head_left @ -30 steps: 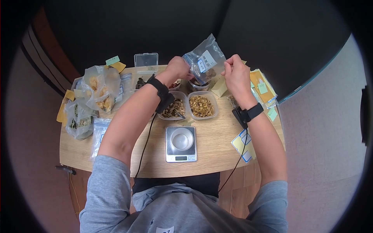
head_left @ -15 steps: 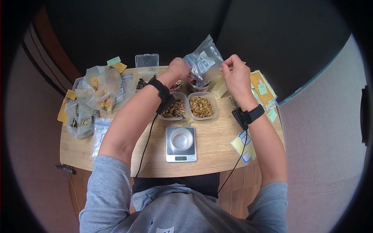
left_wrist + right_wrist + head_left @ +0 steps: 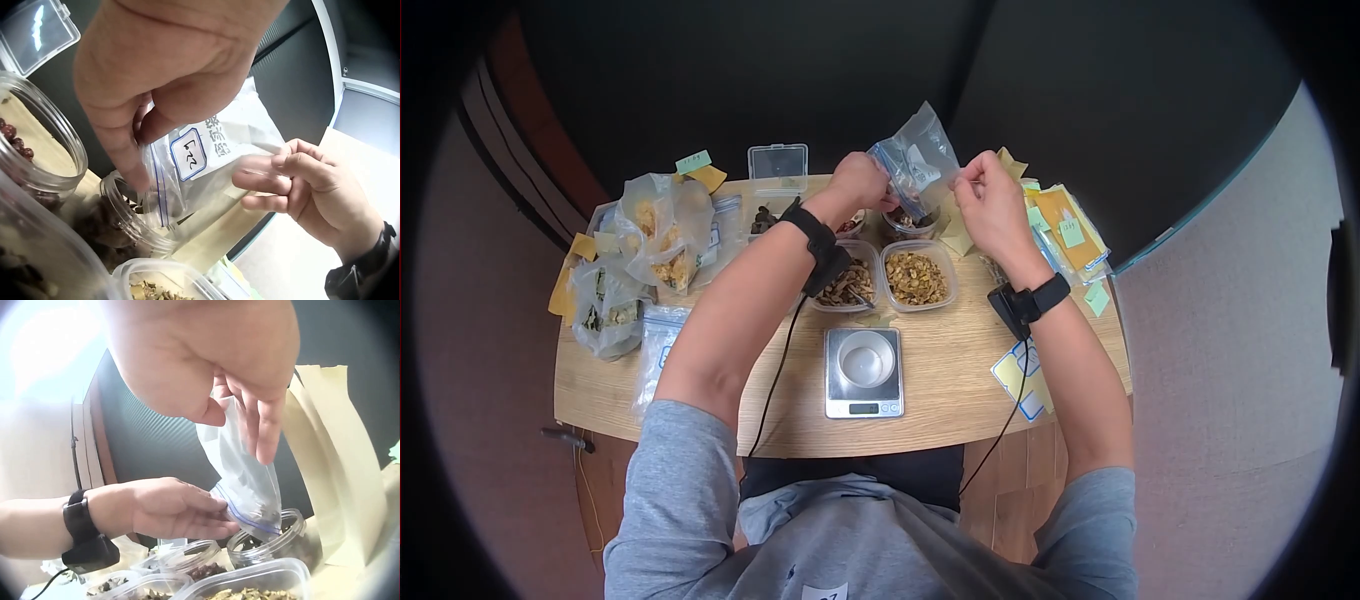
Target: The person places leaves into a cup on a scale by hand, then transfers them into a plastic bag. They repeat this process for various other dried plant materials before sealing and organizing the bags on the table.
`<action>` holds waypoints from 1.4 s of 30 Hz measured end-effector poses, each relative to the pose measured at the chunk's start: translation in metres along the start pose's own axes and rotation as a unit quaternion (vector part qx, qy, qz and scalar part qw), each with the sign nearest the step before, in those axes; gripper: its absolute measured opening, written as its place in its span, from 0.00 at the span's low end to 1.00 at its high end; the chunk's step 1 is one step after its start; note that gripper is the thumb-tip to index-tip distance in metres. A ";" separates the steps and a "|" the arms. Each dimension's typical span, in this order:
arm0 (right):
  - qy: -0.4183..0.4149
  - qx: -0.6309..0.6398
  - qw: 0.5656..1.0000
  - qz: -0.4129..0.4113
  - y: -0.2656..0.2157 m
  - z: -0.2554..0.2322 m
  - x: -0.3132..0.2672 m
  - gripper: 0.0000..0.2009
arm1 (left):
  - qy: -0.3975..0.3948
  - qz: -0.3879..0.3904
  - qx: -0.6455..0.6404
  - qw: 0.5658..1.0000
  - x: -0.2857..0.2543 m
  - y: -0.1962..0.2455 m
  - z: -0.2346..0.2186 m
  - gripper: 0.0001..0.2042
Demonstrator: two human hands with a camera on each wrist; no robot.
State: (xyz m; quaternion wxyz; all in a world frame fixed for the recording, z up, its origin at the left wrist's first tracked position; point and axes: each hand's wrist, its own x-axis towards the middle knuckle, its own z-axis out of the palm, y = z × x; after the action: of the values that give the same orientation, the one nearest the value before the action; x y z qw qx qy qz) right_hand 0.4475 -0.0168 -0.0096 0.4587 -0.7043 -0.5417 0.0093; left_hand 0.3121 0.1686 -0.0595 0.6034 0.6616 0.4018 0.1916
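A clear zip bag (image 3: 920, 160) with a white label is tilted mouth-down over a round clear jar (image 3: 265, 547). My left hand (image 3: 862, 182) pinches the bag beside its blue-lined mouth, right at the jar's rim. Higher up, at the raised closed end, my right hand (image 3: 994, 205) holds the bag between thumb and fingers (image 3: 269, 431). Dark dried pieces (image 3: 112, 228) show inside the jar. The label (image 3: 189, 154) carries a handwritten "22g" in a blue frame.
Tubs of yellow-brown pieces (image 3: 916, 280) and sliced pieces (image 3: 843, 285) stand before the jar. A kitchen scale (image 3: 865, 405) bears a white cup (image 3: 866, 360). Filled plastic bags (image 3: 662, 235) lie left; envelopes (image 3: 1060, 220) lie right. A jar holding red fruit (image 3: 19, 147) stands beside.
The bag's raised end has come down and leftward, and its dark contents have slid toward the mouth. My right hand has moved left with it; the left hand stays at the mouth.
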 end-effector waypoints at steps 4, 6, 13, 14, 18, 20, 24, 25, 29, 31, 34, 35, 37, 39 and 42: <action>-0.060 0.000 0.997 0.049 0.003 0.006 0.001 0.07 | -0.011 0.010 -0.037 0.999 -0.004 0.002 0.000 0.11; -0.082 -0.015 0.995 0.060 0.010 0.011 0.001 0.07 | -0.029 0.011 -0.040 0.999 -0.006 0.003 0.000 0.08; -0.014 0.043 0.998 0.035 0.003 0.008 0.001 0.06 | -0.032 0.017 -0.041 0.999 -0.002 -0.002 0.000 0.16; 0.006 0.065 0.997 0.037 0.003 0.009 0.002 0.06 | -0.031 0.012 -0.042 0.999 -0.003 -0.002 -0.001 0.16; 0.016 0.062 0.997 0.034 0.000 0.009 -0.001 0.06 | -0.047 0.004 -0.043 0.998 -0.008 0.004 -0.004 0.07; 0.061 0.092 0.993 0.032 -0.001 0.008 0.001 0.06 | -0.050 0.008 -0.073 0.996 -0.010 0.003 -0.005 0.07; 0.065 0.087 0.994 0.021 -0.012 0.007 -0.004 0.06 | -0.048 0.023 -0.069 0.996 -0.006 0.000 -0.001 0.06; 0.031 0.044 0.998 0.020 -0.012 0.010 -0.007 0.06 | -0.038 0.029 -0.044 0.998 -0.006 -0.001 -0.002 0.07; 0.015 0.011 1.000 0.017 -0.010 0.010 -0.008 0.07 | -0.024 0.023 -0.050 0.998 -0.008 -0.003 -0.003 0.07; 0.034 0.040 0.998 0.023 -0.009 0.009 -0.009 0.07 | -0.027 0.027 -0.058 0.998 -0.010 -0.002 -0.004 0.06; 0.034 0.053 0.998 0.021 -0.008 0.003 -0.009 0.07 | -0.031 0.044 -0.077 0.996 -0.018 0.003 -0.004 0.05; 0.046 0.058 0.997 0.015 -0.004 0.001 -0.008 0.07 | -0.029 0.059 -0.090 0.994 -0.020 0.006 -0.005 0.05; 0.056 0.065 0.996 0.010 -0.002 -0.006 -0.011 0.07 | -0.011 0.094 -0.046 0.994 -0.036 0.015 -0.008 0.06; 0.062 0.096 0.993 0.040 -0.006 -0.018 -0.019 0.07 | 0.009 0.129 -0.001 0.992 -0.055 0.031 -0.018 0.06; -0.009 0.157 0.978 0.141 -0.040 -0.042 -0.046 0.09 | 0.043 0.252 0.054 0.965 -0.088 0.051 -0.040 0.07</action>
State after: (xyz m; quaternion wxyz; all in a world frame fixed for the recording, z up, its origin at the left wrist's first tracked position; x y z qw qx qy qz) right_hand 0.4193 -0.0795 0.0186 0.5526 -0.6927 -0.4331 0.1649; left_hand 0.2450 0.1298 0.0175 0.4811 0.7644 0.2572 0.3436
